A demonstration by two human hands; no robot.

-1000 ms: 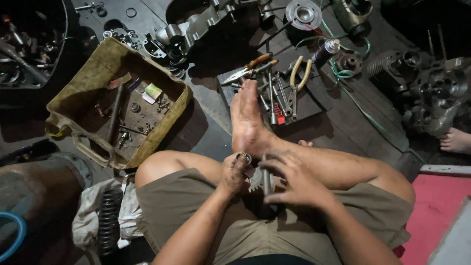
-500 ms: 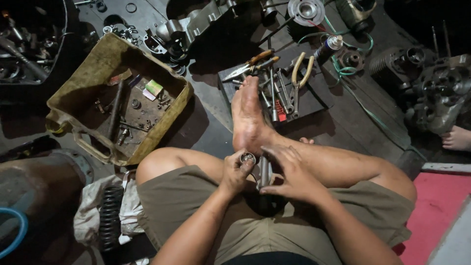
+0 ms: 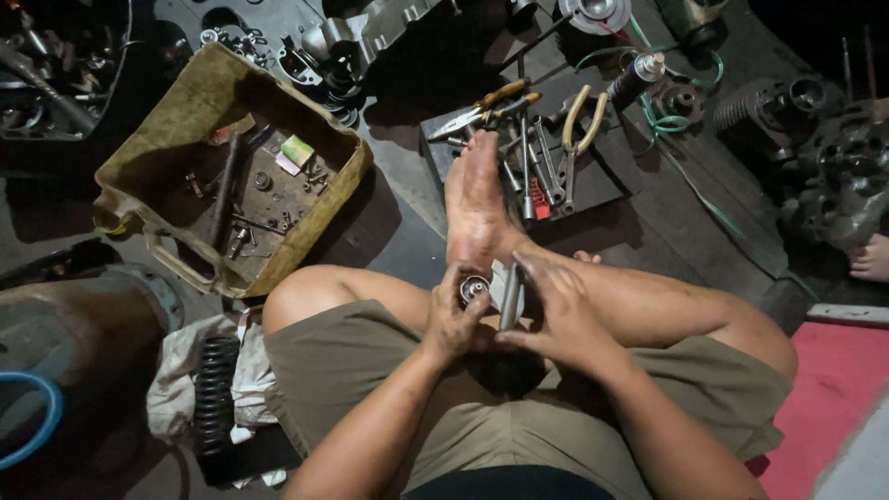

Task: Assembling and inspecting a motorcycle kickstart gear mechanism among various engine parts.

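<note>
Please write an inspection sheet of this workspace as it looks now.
Surface: dark floor, person sits on it.
Job's things: round metal part in left hand; metal rod in right hand.
Clutter: cut-open yellow container with bolts; tool tray with pliers; coil spring.
Fingers: both sets curled around the parts.
Cables: green hose.
Surroundings: engine parts; red mat.

Left hand (image 3: 456, 319) and right hand (image 3: 554, 315) meet over the crossed legs, small round metal part (image 3: 474, 289) and flat metal bar (image 3: 510, 294) between them. Cut-open yellowish plastic jerrycan tray (image 3: 199, 97) far left; dark flat tray of hand tools (image 3: 607, 181) ahead of the foot; coiled black spring (image 3: 215, 393) left of the thigh.
</note>
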